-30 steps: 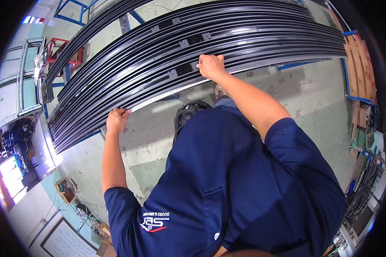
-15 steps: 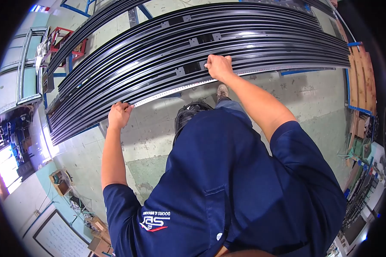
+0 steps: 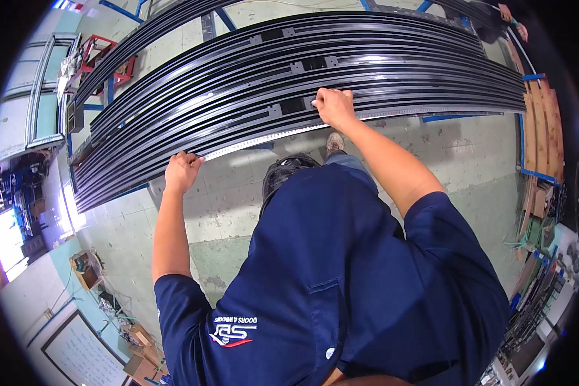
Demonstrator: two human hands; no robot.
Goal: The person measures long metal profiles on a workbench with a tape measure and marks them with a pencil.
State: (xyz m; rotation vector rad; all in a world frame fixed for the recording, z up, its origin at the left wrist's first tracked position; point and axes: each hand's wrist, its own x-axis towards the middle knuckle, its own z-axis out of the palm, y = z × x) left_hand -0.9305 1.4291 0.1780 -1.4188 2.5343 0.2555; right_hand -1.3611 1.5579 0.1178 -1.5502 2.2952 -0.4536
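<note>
Long black metal profiles [image 3: 238, 83] lie side by side across blue supports, curved by the lens. Along their near edge runs a thin white measuring strip [image 3: 257, 139]. My left hand [image 3: 183, 171] is closed, with its fingertips pinching the strip's left end. Further right, my right hand [image 3: 335, 107] is closed at the near profiles, above the strip; what its fingers hold, if anything, is hidden. Dark brackets [image 3: 291, 106] sit on the profiles just left of my right hand.
Another person's hands [image 3: 514, 20] show at the top right. A wooden-slatted blue stand [image 3: 542, 132] is at the right, a red frame [image 3: 100, 51] at the upper left. My shoe [image 3: 334, 143] is below the profiles. A whiteboard [image 3: 83, 354] is lower left.
The view has shifted slightly, so the profiles appear a little lower. Another person's hands have come into view at the top right. My hands keep nearly the same places along the strip.
</note>
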